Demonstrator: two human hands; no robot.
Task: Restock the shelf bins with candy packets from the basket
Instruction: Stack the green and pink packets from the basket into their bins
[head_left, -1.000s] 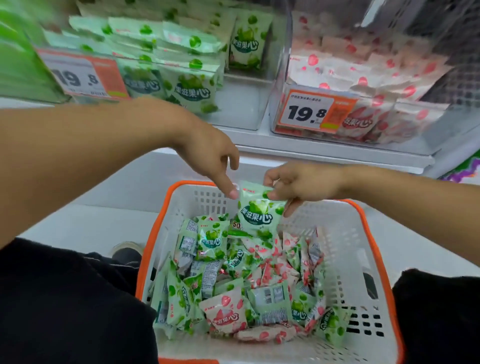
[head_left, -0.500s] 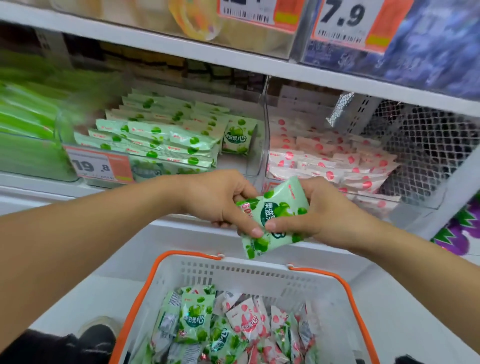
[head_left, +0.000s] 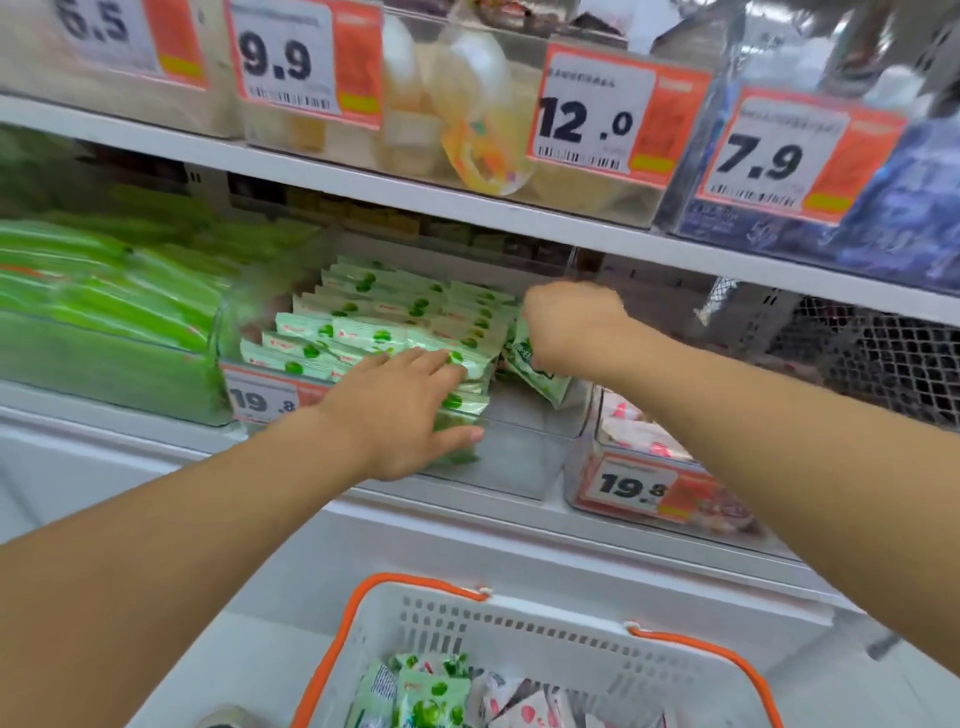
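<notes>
Two hands reach into the clear bin (head_left: 519, 467): the right hand (head_left: 566, 322) pinches a green packet (head_left: 535, 371), hanging long side down, while the left hand (head_left: 400, 410) lies flat on the green stack (head_left: 395, 322)

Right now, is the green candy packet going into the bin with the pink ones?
No, the right hand holds the green packet inside the clear bin of green packets.

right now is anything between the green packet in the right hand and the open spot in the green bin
Nothing visible blocks it. The right hand holds the green packet over the clear bin's bare right side, while the left hand presses the stacked packets leftward.
</notes>
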